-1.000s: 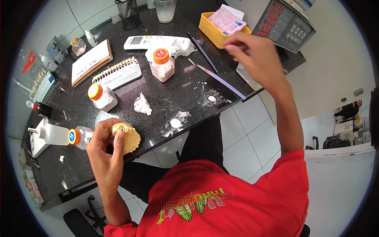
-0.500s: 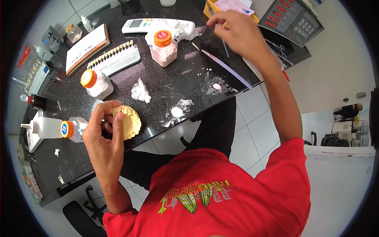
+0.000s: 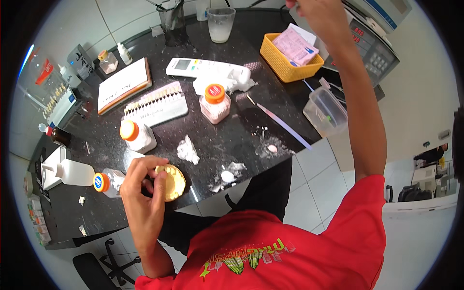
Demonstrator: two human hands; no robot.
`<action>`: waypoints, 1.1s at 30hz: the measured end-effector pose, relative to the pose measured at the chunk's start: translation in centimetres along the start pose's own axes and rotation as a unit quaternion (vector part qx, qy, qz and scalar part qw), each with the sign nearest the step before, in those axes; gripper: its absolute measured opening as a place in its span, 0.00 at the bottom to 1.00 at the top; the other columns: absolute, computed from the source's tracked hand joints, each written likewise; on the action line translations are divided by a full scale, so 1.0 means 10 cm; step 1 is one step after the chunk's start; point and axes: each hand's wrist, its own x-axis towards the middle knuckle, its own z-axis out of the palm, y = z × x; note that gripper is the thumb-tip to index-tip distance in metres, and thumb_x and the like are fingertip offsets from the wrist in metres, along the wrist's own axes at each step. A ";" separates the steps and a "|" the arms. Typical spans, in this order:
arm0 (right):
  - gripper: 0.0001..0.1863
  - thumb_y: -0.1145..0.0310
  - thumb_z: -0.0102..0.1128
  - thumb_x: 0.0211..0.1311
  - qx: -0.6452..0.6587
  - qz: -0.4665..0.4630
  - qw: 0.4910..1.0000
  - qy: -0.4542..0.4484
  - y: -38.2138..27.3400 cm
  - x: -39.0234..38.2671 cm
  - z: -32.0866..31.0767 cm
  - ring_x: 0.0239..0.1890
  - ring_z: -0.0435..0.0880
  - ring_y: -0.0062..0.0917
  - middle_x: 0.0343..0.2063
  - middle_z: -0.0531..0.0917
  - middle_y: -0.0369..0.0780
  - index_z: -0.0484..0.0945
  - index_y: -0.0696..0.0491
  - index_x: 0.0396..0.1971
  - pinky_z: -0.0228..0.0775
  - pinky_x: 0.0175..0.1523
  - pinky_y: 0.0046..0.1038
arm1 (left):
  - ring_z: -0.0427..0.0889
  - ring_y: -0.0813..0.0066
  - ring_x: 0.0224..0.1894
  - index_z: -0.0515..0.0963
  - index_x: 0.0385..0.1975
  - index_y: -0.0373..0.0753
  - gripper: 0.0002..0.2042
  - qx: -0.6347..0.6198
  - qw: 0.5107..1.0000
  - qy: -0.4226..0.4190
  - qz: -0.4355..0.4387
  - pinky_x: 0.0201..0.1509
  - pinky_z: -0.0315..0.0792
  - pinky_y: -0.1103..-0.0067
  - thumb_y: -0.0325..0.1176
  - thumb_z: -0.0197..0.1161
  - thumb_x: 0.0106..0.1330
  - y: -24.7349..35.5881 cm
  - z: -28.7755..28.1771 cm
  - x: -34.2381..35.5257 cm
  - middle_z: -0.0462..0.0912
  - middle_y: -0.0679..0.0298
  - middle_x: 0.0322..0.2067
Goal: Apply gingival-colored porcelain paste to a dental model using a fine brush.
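My left hand (image 3: 143,193) is closed around a yellow plaster dental model (image 3: 175,186), held at the table's front edge. Its thumb and index finger lie along the row of teeth. My right hand (image 3: 316,17) is raised at the top right, above the display unit. Its fingers look curled, but the frame edge cuts off their tips and anything in them. A fine brush (image 3: 282,124) with a pale violet handle lies on the table. Beside it is a small pinkish lump (image 3: 272,148) in white powder. A white lump (image 3: 227,176) sits nearer the model.
Orange-capped powder jars (image 3: 215,108) and a tooth shade guide (image 3: 162,110) stand mid-table. Behind are a white remote (image 3: 186,67), a notepad (image 3: 124,87) and a cup (image 3: 221,29). To the right are a yellow basket (image 3: 285,71) and a clear plastic box (image 3: 321,118).
My right hand has moved up and away from beside the basket toward the top edge. The view has shifted, showing more of the table's far side. My left hand still holds the dental model.
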 end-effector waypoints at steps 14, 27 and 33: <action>0.15 0.61 0.66 0.51 -0.242 -0.031 0.953 -0.181 0.80 1.03 1.01 0.28 0.85 0.31 0.24 0.85 0.46 0.84 0.60 0.29 0.75 0.36 0.31 | 0.74 0.77 0.31 0.82 0.30 0.35 0.11 -0.035 0.998 0.017 -0.049 0.26 0.64 0.83 0.13 0.59 0.51 -0.07 -0.03 0.02 0.82 0.61 0.34; 0.10 0.64 0.64 0.59 -0.112 -0.006 0.992 0.059 -0.37 -0.13 -0.18 0.25 0.75 0.14 0.21 0.78 0.33 0.79 0.56 0.31 0.66 0.30 0.17 | 0.80 0.72 0.38 0.81 0.37 0.32 0.06 -0.046 0.999 0.027 0.009 0.36 0.71 0.82 0.23 0.60 0.62 -0.12 0.03 -0.05 0.83 0.57 0.38; 0.04 0.72 0.62 0.59 0.181 -0.078 0.977 -0.085 -0.38 -1.42 -0.01 0.24 0.80 0.15 0.24 0.81 0.35 0.78 0.57 0.31 0.73 0.30 0.17 | 0.79 0.75 0.36 0.79 0.45 0.34 0.14 0.002 0.998 0.051 0.028 0.33 0.71 0.82 0.26 0.65 0.59 -0.11 0.04 -0.14 0.81 0.58 0.41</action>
